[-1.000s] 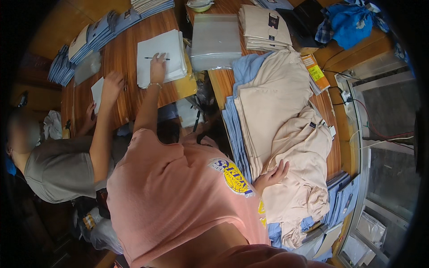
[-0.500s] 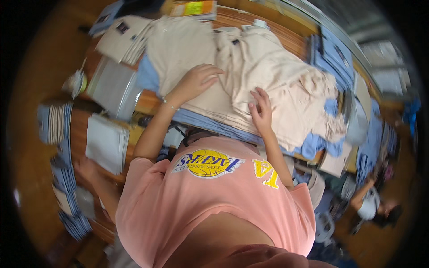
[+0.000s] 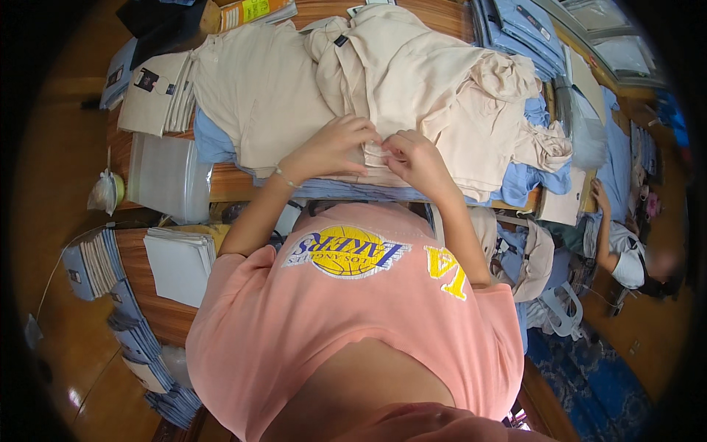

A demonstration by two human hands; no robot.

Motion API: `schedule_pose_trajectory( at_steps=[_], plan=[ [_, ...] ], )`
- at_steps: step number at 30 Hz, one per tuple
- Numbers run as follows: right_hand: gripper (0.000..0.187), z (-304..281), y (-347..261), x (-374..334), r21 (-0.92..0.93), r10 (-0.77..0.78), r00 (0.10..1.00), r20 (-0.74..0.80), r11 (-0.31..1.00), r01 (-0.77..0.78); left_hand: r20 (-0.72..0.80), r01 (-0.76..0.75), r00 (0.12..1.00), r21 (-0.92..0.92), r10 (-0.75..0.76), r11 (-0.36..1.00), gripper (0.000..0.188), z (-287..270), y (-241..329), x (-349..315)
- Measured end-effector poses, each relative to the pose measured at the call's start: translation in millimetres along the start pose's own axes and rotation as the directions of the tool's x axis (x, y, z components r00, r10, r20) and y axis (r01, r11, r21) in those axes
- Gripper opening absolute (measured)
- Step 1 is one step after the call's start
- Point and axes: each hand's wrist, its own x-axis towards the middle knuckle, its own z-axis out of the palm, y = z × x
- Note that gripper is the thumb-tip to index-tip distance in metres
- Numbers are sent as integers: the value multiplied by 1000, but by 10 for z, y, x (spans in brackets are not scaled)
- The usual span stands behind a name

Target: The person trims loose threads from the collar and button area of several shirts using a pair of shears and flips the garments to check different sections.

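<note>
A cream shirt [image 3: 434, 81] lies rumpled in front of me, its dark neck label showing near the far edge. Beside it on the left, another cream garment [image 3: 258, 96] is spread flat. My left hand [image 3: 335, 151] rests by the shirt's near edge, fingers curved and thumb apart, with a gap between them. Close on its right, my right hand [image 3: 418, 163] pinches the shirt's near edge between thumb and fingers. Folded light blue garments [image 3: 353, 191] lie under the cream ones along the table's near side.
Folded cream shirts with tags [image 3: 155, 99] and clear plastic bags [image 3: 166, 173] lie left. A white stack [image 3: 177, 269] sits on the left table. Folded blue shirts [image 3: 519, 33] are piled at the far right. Another person [image 3: 626, 254] is at the right.
My hands have come together at the shirt's near edge, and my right hand now pinches it. Another person's hand at the left has gone from view. The whole view has shifted.
</note>
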Motion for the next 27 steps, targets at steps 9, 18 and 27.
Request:
schedule_pose_trajectory(
  at_steps=[9, 18, 27],
  plan=[
    [21, 182, 317, -304, 277, 258, 946, -197, 940, -199, -95, 261, 950, -275, -296, 925, 8, -97, 79, 216],
    [18, -1178, 159, 498, 394, 147, 831, -536, 914, 92, -376, -153, 927, -342, 14, 927, 26, -933, 271, 1301],
    [22, -574, 283, 18, 417, 184, 893, -410, 909, 4, -146, 177, 934, -605, -326, 777, 29, -260, 109, 655]
  ],
)
